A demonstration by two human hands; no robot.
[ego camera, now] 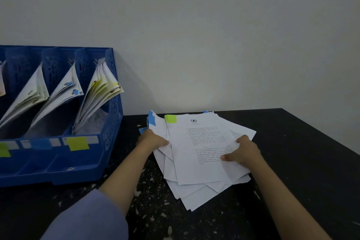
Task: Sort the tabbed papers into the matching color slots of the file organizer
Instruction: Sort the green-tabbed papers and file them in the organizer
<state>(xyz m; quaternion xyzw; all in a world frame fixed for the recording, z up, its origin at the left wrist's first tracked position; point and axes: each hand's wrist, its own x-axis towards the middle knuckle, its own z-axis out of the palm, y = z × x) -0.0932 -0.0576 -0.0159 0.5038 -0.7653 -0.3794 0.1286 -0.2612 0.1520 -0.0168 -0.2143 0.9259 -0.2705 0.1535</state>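
A purple sleeve (pixel 87 218) covered the near left forearm. On the black speckled table (pixel 292 161), the left hand (pixel 153 139) gripped the loose paper stack (pixel 194 187) at its left edge, while the right hand (pixel 243 151) pinched the green-tabbed top sheet (pixel 200 148). Farther left stood the blue file organizer (pixel 109 142), its slots holding sorted papers.
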